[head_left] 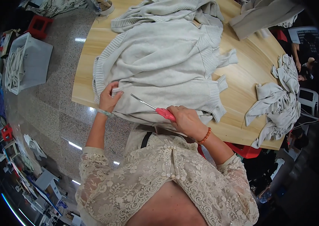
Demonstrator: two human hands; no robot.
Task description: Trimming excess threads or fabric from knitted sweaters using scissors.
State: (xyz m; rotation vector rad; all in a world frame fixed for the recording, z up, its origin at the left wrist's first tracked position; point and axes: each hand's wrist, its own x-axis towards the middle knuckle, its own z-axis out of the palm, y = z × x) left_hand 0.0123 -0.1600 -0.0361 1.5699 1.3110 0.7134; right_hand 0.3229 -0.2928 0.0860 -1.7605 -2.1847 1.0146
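A pale grey knitted sweater point(159, 56) is spread on the wooden table in front of me, its ribbed hem toward the left. My left hand point(110, 98) pinches a fold of the sweater at its near left side, fingers closed on the knit. In my right hand point(185, 119) is a slim tool with a pink handle point(165, 113) and a narrow metal end, which points up and left over the cloth. The tool's exact kind is unclear. Its metal tip appears close above the sweater; whether it touches cannot be made out.
Another grey knit point(163, 13) lies at the table's point(242, 132) far side, and crumpled ones point(274, 105) lie at its right. A grey bin point(37, 56) with knitwear stands on the floor at left, near a red stool point(39, 26). Another person's arm point(296, 56) shows at far right.
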